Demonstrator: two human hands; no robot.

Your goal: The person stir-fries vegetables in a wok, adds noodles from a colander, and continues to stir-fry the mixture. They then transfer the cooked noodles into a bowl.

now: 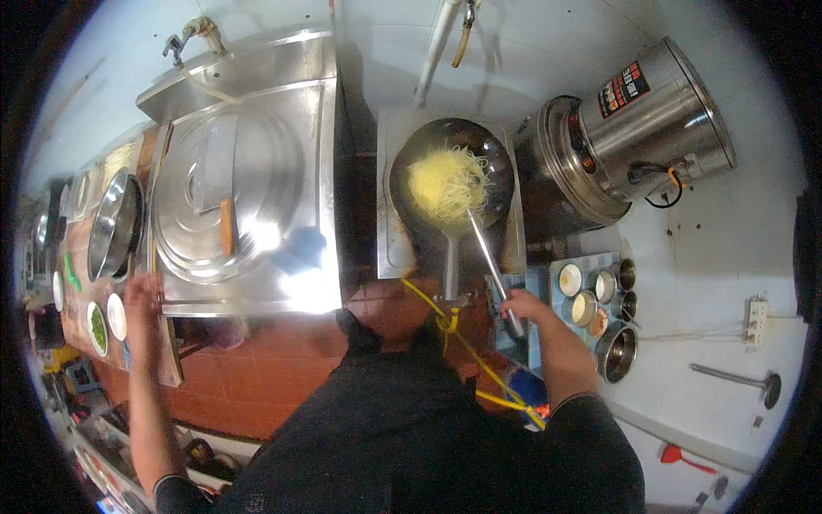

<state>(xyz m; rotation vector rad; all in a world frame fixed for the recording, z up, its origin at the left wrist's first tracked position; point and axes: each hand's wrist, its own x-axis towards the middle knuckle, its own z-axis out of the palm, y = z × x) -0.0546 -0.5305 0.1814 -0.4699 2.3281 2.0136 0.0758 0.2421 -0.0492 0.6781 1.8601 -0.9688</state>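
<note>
My right hand (526, 304) grips the long metal handle of a cooking utensil (489, 257). Its head is hidden among thin, pale yellow shreds (443, 183) in a dark wok (501, 193). The wok sits on a metal stove (390, 257), its own handle (451, 270) pointing towards me. Far to the left, my left hand (142, 297) is blurred beside a white plate (117, 316) and a large metal bowl (106, 225) on a wooden table (77, 308). Whether its fingers touch anything is unclear.
A cleaver (218, 167) with a wooden handle lies on the round lid of the steel unit to the left. Seasoning bowls (584, 308) stand at the right. Behind them is a steel cylindrical appliance (636, 122). A yellow hose (481, 360) runs below the stove.
</note>
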